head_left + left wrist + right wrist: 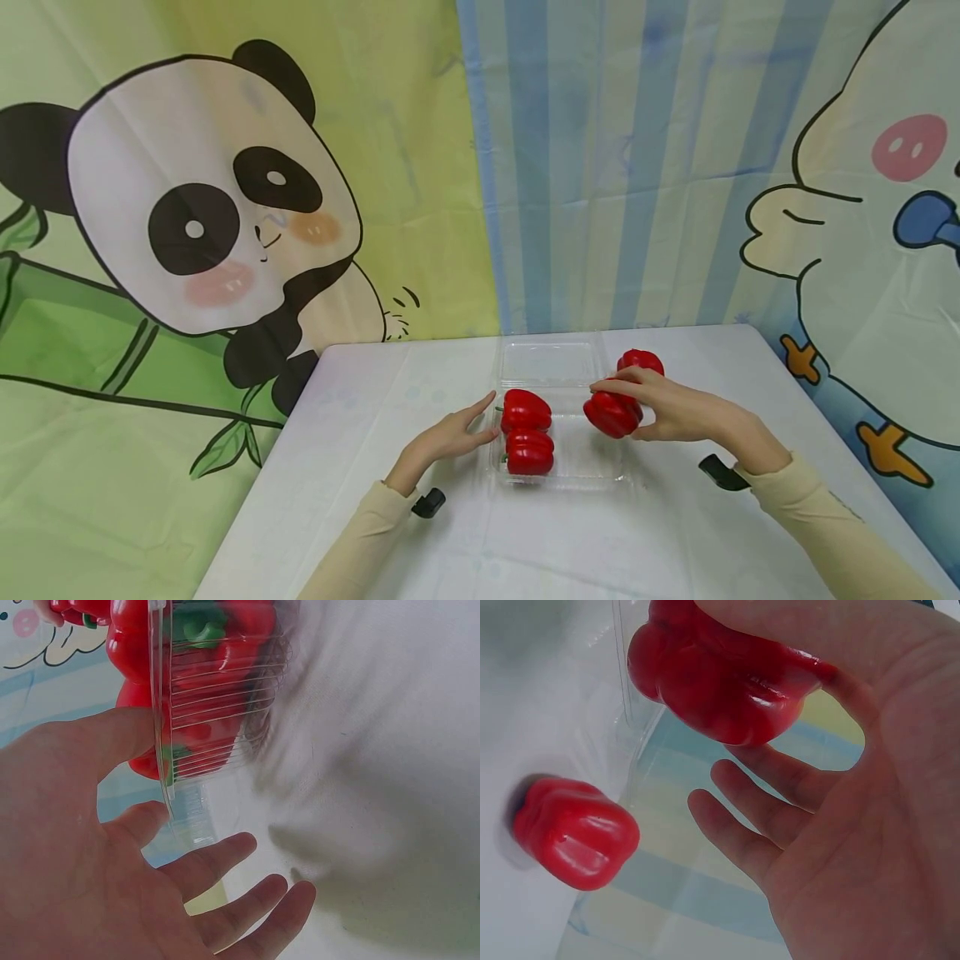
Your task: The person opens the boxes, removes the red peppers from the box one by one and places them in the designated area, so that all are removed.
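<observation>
Two red bell peppers sit in the lower-centre clamshell; two seem left: a third in the right hand's grip, a fourth outside; left hand spread wide.

Two red peppers lay in a clear box
A held pepper hung rightward, a fourth pepper beyond.

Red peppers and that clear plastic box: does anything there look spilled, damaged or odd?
I see nothing spilled or damaged. Only the far pepper stands out slightly, because it sits on the table outside the clear box, while two peppers lie inside and the right hand grips another.
</observation>
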`<state>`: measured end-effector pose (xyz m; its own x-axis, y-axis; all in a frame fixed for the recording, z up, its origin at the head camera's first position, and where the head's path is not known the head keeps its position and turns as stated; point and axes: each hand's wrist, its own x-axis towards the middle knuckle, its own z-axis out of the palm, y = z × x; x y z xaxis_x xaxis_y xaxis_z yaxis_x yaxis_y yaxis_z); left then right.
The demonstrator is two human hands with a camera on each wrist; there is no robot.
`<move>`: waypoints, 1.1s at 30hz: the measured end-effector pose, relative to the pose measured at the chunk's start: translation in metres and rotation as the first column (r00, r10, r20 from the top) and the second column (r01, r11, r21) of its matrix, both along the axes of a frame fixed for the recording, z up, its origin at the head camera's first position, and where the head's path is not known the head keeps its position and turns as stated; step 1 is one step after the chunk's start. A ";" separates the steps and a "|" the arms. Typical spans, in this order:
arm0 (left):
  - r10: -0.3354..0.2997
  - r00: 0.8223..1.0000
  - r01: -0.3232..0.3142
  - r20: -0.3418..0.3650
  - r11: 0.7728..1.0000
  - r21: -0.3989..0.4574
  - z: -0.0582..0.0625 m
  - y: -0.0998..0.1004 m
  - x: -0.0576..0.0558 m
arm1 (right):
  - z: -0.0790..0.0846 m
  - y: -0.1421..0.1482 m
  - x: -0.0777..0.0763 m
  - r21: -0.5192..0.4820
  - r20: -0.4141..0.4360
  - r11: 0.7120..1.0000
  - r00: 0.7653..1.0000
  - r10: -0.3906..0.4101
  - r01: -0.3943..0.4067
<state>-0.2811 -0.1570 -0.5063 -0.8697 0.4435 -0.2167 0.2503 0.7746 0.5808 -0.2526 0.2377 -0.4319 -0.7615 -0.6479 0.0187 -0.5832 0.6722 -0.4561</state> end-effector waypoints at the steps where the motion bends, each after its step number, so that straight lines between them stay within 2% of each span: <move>1: 0.000 1.000 0.000 0.000 1.000 0.000 0.000 0.000 0.000 | 0.000 0.001 0.000 -0.001 0.001 1.000 1.000 0.001 -0.001; 11: 0.001 1.000 -0.001 -0.005 1.000 -0.006 0.002 0.001 0.000 | 0.003 0.009 0.003 -0.024 0.017 1.000 1.000 -0.015 0.015; 23: -0.004 1.000 0.004 -0.005 1.000 -0.004 0.000 0.000 -0.001 | 0.000 0.020 0.005 -0.026 -0.008 0.999 0.999 -0.038 0.037; 33: -0.006 1.000 0.006 -0.008 1.000 -0.008 0.000 0.000 -0.001 | 0.001 0.029 0.008 -0.034 0.025 0.996 0.996 -0.080 0.081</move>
<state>-0.2817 -0.1567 -0.5063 -0.8687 0.4472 -0.2132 0.2600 0.7778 0.5723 -0.2448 0.2665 -0.4312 -0.8116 -0.5838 0.0215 -0.5166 0.6999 -0.4932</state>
